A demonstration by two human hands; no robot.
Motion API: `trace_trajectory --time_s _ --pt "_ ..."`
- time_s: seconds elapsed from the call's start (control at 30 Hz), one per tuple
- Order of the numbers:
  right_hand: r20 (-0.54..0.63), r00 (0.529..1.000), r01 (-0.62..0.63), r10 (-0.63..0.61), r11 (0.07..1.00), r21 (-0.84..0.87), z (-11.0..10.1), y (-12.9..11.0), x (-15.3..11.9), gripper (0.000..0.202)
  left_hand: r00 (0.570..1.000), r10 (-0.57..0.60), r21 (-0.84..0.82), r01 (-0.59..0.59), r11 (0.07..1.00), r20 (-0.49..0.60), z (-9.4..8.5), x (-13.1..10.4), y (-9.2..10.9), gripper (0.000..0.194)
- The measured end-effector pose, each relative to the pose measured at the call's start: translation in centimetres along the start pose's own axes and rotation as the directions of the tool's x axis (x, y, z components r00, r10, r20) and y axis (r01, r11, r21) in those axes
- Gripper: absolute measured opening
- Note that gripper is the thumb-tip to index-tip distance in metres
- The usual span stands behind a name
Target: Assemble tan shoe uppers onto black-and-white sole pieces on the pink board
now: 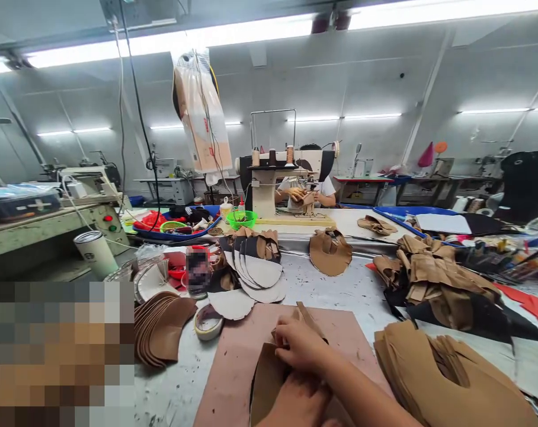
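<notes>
Presently, a brown, curved flat piece of thin, leather-like sheet (263, 376) is noted under both hands, on a pink square board (229, 362). At its upper edge the right hand (298, 344) is placed with fingers curled in; whether material is pinched cannot be told. The left hand (295, 403) is laid over its lower part, fingertips hidden, so its grip cannot be determined. Just beyond the right hand, a narrow brown strap (311, 322) is seen projecting.

The piece is judged light, pliable and unlikely to break, but liable to crease or shift; it is best held flat by its broad left portion, with the edge pinched lightly.

Left of the hands, a white-cored roll of tape (208, 323) and a fanned stack of brown curved pieces (160, 332) are recorded; to the right, a thick pile of tan U-shaped pieces (420, 362).
</notes>
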State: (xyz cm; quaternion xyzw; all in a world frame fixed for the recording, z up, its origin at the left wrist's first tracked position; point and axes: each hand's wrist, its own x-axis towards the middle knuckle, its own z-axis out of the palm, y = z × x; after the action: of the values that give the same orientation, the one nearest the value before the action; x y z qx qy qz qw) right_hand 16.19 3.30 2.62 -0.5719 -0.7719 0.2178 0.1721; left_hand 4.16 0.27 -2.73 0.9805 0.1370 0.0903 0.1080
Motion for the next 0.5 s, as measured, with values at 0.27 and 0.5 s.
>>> trace_trajectory --time_s 0.27,0.5 --pt "0.14 0.972 -0.188 0.189 0.982 -0.018 1.6 0.0 0.4 0.009 0.985 -0.171 0.17 0.17 0.971 -0.01 1.7 -9.2 -0.9 0.088" --pt "0.237 0.944 -0.215 0.23 0.972 -0.091 1.9 0.9 1.8 0.006 0.909 -0.383 0.048 0.38 0.924 0.165 0.8 -8.2 1.3 0.084"
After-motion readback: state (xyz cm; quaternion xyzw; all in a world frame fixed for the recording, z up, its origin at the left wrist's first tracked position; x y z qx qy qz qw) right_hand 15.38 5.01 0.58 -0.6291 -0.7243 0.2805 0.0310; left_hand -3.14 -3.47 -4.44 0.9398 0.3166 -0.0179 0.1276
